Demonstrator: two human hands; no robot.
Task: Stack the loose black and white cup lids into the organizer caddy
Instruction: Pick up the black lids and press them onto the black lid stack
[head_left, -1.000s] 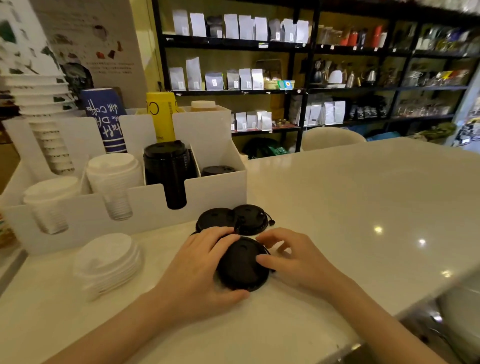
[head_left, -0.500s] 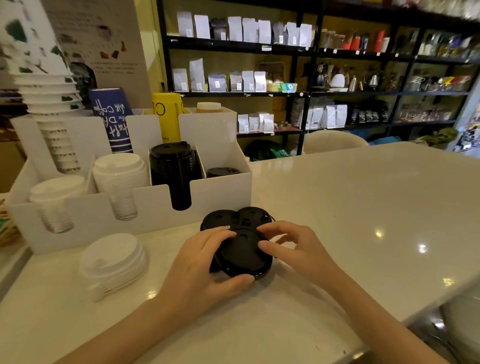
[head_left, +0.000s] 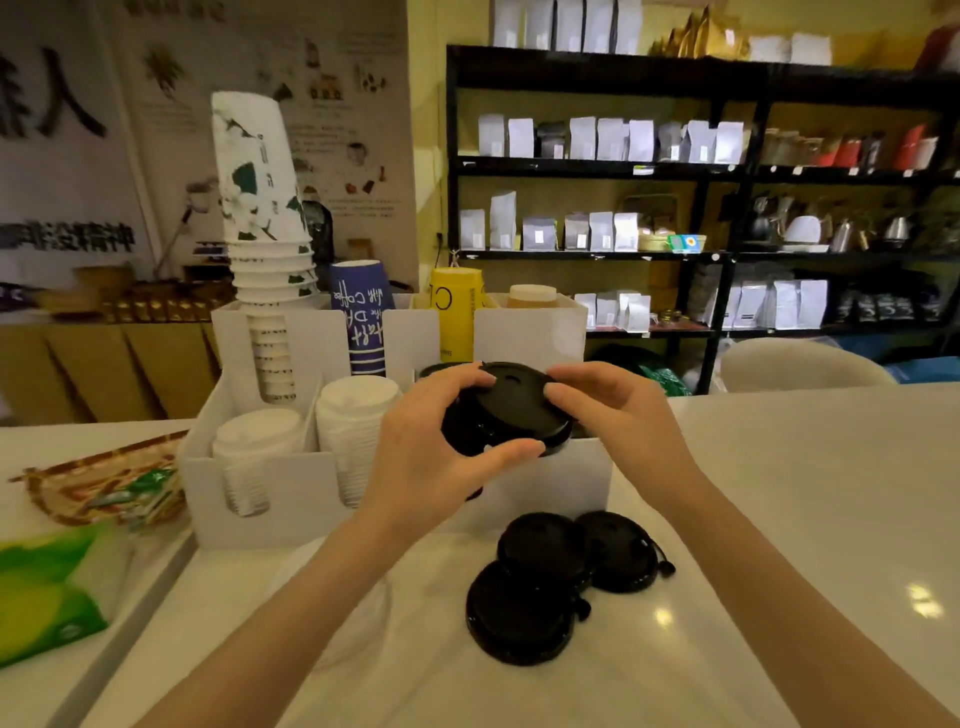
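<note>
Both hands hold a black lid (head_left: 506, 410) tilted in the air over the front of the white organizer caddy (head_left: 291, 493). My left hand (head_left: 431, 457) grips its near left rim and my right hand (head_left: 618, 410) pinches its right rim. Three loose black lids (head_left: 519, 613) lie overlapping on the white counter in front of the caddy. Two stacks of white lids (head_left: 356, 410) fill the caddy's left front slots. A loose pile of white lids (head_left: 332, 587) lies on the counter, mostly hidden under my left forearm.
Paper cup stacks (head_left: 260, 208), a blue cup (head_left: 361, 317) and a yellow cup (head_left: 454, 312) stand in the caddy's back slots. A green packet (head_left: 52, 587) and a woven tray (head_left: 98, 483) lie at the left. Dark shelves stand behind the counter (head_left: 805, 519).
Both hands have lifted a black lid off the counter pile and raised it up and away to the caddy. The head has tilted up, so the view shifted.
</note>
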